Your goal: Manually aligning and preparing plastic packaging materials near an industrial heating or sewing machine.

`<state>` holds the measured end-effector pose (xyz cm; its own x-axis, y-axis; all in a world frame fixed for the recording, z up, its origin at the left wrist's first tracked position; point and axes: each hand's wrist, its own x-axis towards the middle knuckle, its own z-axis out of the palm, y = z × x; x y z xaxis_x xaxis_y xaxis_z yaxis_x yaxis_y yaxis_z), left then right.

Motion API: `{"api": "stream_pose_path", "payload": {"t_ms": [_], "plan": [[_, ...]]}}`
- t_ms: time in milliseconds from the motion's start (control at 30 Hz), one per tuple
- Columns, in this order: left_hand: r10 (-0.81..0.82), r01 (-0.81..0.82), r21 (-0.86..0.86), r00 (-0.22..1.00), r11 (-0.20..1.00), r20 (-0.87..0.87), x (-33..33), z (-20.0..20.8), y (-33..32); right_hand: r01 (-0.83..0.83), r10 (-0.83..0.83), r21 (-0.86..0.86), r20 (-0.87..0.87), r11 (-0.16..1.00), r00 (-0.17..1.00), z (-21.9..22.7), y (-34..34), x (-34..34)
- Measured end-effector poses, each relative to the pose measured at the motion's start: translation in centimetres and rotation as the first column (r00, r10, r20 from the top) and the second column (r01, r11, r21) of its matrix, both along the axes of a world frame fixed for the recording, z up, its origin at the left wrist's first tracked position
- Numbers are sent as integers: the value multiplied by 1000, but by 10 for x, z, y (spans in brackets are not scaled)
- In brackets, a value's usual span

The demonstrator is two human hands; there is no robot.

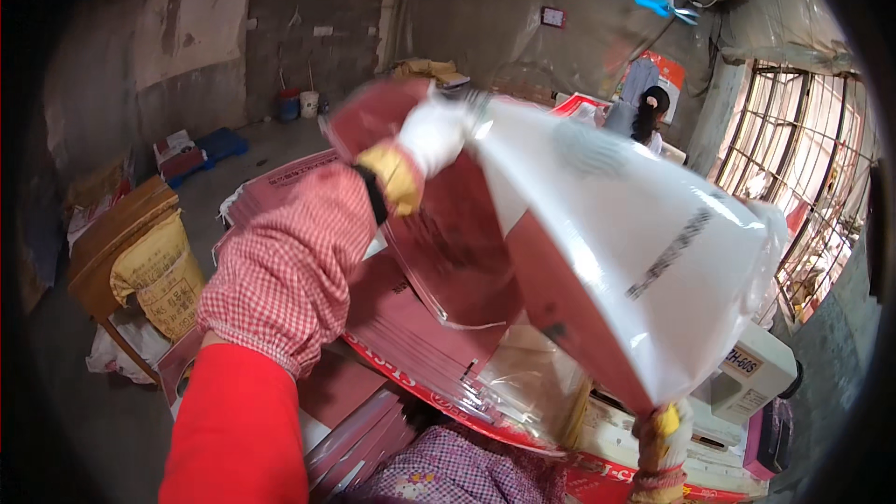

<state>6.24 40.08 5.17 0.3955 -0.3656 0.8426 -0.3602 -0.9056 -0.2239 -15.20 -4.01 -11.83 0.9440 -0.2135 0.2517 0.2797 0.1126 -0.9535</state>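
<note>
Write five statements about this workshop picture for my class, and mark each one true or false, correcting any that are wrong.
1. The left hand wears a white glove with yellow at the wrist. True.
2. The large sheet being handled is plain green. False: the sheet shows white and maroon.
3. The right hand is near the sheet's lower corner. True.
4. The other person is at the picture's left edge. False: the other person is in the upper right.
5. The window on the right has bars. True.
</note>
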Motion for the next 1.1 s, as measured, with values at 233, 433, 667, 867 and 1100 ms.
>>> {"api": "stream_pose_path", "payload": {"t_ms": [233,433,667,867,1100], "plan": [[-10,-48,68,743,997,669,-130,48,33,82,-67,112,-133,990,989,-16,41,31],[220,-324,-158,859,933,-462,-176,-213,203,-261,610,-941,-78,217,789,-16,84,19],[167,-295,-209,864,932,-476,-198,-255,224,653,23,-553,772,517,635,47,103,95],[54,-343,-413,819,844,-571,-173,-308,307,215,256,-872,352,440,901,14,55,217],[267,-752,-371,575,545,-773,-185,-287,328,-214,-229,-977,-209,1,951,-65,68,176]]}}
